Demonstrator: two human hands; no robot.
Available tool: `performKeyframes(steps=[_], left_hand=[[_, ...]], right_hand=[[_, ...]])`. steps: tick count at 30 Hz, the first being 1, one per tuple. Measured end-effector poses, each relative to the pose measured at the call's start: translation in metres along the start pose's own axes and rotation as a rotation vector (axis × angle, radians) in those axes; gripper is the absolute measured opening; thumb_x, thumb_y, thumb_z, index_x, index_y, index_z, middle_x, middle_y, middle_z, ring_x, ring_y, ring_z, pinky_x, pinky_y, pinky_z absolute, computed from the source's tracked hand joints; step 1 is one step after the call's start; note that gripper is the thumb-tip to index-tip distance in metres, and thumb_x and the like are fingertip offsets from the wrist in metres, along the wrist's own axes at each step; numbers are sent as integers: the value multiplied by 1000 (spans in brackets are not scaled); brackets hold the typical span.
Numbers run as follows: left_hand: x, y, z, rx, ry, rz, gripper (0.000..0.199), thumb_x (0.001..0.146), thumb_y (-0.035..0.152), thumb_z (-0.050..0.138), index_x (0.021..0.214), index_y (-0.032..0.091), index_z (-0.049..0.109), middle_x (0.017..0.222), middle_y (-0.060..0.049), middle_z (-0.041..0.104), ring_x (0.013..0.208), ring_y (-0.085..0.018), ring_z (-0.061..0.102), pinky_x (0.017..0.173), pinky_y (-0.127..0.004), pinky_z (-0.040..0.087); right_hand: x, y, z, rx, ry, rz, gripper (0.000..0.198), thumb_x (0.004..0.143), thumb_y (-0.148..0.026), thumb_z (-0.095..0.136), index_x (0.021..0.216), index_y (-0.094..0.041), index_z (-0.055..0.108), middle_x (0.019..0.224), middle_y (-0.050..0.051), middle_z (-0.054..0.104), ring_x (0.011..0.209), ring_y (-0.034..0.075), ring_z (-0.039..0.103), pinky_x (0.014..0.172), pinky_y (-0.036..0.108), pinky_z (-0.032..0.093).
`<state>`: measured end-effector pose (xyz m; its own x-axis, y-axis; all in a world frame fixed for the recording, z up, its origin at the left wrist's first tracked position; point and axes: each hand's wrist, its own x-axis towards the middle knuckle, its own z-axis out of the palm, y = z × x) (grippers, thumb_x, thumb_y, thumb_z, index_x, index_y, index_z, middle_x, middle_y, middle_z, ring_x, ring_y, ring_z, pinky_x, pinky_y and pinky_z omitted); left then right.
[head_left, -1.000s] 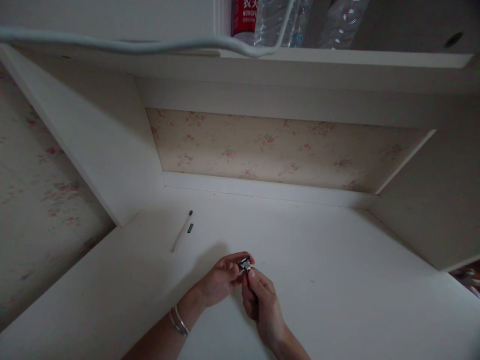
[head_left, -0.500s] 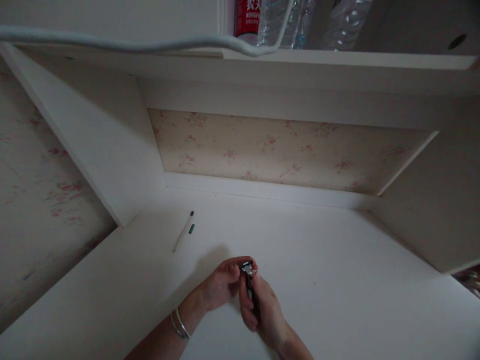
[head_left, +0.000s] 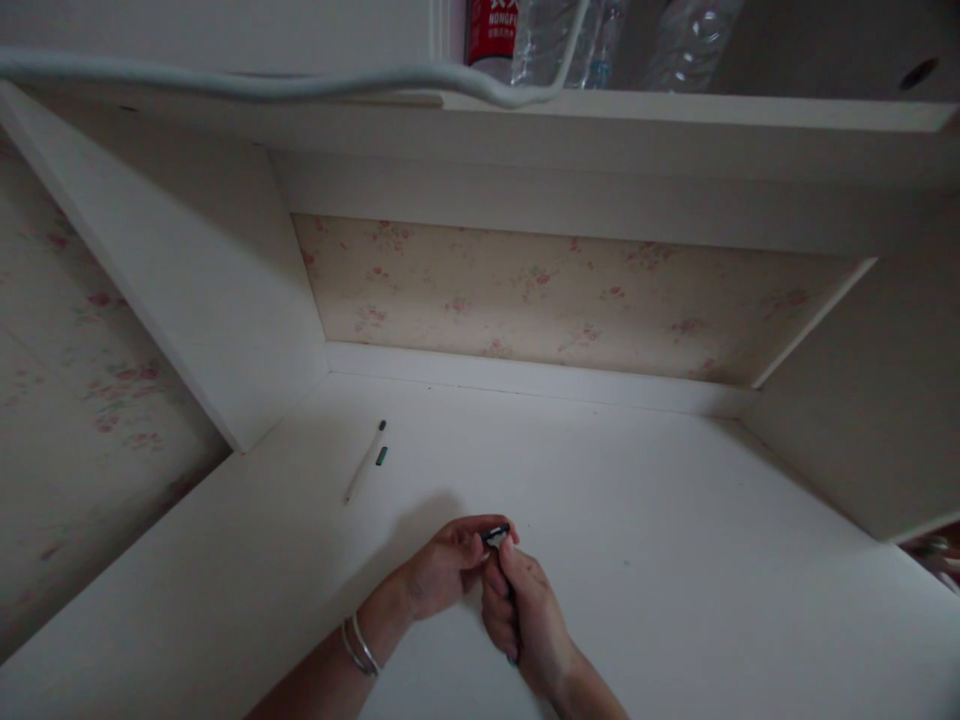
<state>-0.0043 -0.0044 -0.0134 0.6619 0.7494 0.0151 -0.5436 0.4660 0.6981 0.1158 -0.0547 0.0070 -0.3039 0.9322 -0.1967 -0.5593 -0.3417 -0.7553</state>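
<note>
Both of my hands meet low in the middle of the head view, just above the white desktop. Between them is what looks like a small razor (head_left: 496, 537), with a black and silver head and a dark handle. My left hand (head_left: 444, 572) is closed, its thumb and fingers pinching one end of the head. My right hand (head_left: 531, 612) is wrapped round the handle, its thumb up against the head. Most of the handle is hidden by my right fingers. Two light bangles (head_left: 361, 645) circle my left wrist.
On the white desktop (head_left: 660, 520), left of my hands, lie a thin pale stick (head_left: 363, 468) with a dark end and a small dark green piece (head_left: 382, 456). Side panels flank the desk. Overhead, a pale cable (head_left: 262, 88) crosses a shelf holding clear plastic bottles (head_left: 551, 45).
My right thumb has moved up onto the razor's head and its fingers have closed further round the handle. The razor has turned, showing less of its silver part. My left hand stays nearly still.
</note>
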Motion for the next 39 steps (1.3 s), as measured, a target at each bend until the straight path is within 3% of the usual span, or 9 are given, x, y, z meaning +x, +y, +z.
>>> performKeyframes(steps=[10, 21, 34, 39], left_hand=[[0, -2, -2, 18, -22, -6, 46, 67, 37, 77, 105, 13, 69, 98, -9, 67, 85, -17, 60, 74, -25, 42], [0, -2, -4, -84, 15, 21, 42, 72, 37, 73, 107, 16, 67, 106, -9, 65, 92, -17, 59, 79, -26, 43], [2, 3, -4, -110, 110, 92, 40, 72, 34, 74, 108, 16, 66, 107, -8, 61, 91, -16, 56, 78, -27, 44], [6, 4, -1, -53, 166, 123, 37, 72, 33, 74, 105, 17, 67, 98, -6, 62, 77, -12, 56, 72, -26, 44]], right_hand=[[-1, 7, -1, -90, 62, -69, 57, 74, -68, 57, 53, -20, 35, 35, -11, 28, 27, 1, 13, 27, 15, 8], [-1, 6, -1, -64, -43, -28, 57, 72, -70, 58, 55, -20, 37, 39, -11, 28, 31, 1, 12, 29, 16, 8], [1, 9, -13, -207, -60, -253, 43, 82, -56, 58, 67, -18, 45, 46, -10, 33, 36, 3, 19, 34, 17, 14], [0, 6, -11, -308, -30, -265, 37, 82, -51, 61, 73, -18, 46, 45, -11, 33, 36, 3, 20, 35, 17, 14]])
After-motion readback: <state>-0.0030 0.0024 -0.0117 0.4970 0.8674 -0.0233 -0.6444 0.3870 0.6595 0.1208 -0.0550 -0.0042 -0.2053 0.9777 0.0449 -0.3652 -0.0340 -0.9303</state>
